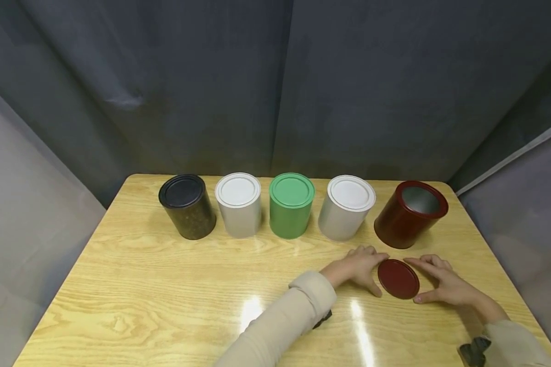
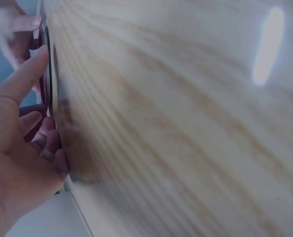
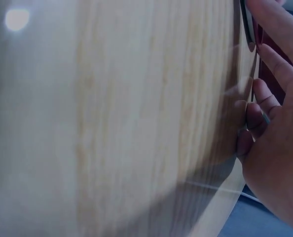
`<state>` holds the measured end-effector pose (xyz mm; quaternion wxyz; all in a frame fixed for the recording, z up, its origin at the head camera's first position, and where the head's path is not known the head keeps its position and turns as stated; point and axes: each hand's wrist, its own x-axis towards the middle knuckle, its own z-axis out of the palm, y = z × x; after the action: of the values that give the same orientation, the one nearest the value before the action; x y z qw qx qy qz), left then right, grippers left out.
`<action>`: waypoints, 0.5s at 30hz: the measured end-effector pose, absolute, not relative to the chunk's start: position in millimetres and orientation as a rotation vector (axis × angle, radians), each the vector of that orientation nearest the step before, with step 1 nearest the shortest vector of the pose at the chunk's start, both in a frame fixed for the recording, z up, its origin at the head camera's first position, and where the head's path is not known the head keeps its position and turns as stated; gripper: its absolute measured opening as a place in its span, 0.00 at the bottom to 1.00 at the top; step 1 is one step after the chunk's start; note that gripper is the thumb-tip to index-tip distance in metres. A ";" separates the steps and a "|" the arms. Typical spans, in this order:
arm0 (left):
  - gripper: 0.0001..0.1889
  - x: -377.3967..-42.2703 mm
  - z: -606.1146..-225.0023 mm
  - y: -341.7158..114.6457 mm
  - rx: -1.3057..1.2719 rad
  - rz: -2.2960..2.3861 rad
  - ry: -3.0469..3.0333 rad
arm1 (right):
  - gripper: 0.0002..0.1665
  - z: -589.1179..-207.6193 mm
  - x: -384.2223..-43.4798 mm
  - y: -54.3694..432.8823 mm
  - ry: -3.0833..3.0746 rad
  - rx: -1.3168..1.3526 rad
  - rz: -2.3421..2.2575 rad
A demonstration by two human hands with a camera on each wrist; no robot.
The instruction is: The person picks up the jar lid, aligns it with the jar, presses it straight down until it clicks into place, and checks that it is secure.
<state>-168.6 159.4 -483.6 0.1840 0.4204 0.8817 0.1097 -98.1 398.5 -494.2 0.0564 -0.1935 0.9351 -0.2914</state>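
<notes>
A round dark red lid [image 1: 398, 279] lies on the table between my two hands, in front of an uncovered dark red can [image 1: 405, 219]. My left hand [image 1: 359, 267] is at the lid's left side, index finger and thumb spread along its rim. On the opposite side, my right hand [image 1: 445, 285] has its index finger and thumb spread the same way, close to the rim. Contact with the rim is hard to tell. The left wrist view shows the lid [image 2: 48, 74] nearly edge-on by the left hand [image 2: 18, 123]; only part of its edge appears beside the right hand [image 3: 279, 98].
Along the back of the wooden table [image 1: 165, 295] stand a black can [image 1: 190, 211], a white can [image 1: 240, 209], a green can [image 1: 291, 209] and another white can [image 1: 346, 211], all lidded. Grey curtains [image 1: 202, 86] enclose the table at the back and sides.
</notes>
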 end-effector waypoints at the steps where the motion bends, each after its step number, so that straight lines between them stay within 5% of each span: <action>1: 0.49 -167.7 -484.2 159.8 1.183 0.303 2.490 | 0.50 -494.4 -97.6 398.2 2.838 -0.593 -0.883; 15: 0.46 -162.3 -485.5 164.6 1.168 0.185 2.556 | 0.49 -500.0 -97.3 396.6 2.908 -0.682 -0.850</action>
<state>-162.3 164.6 -485.5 0.1619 0.4091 0.8957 0.0647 -97.3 396.6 -500.0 0.0182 -0.2195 0.9362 -0.2738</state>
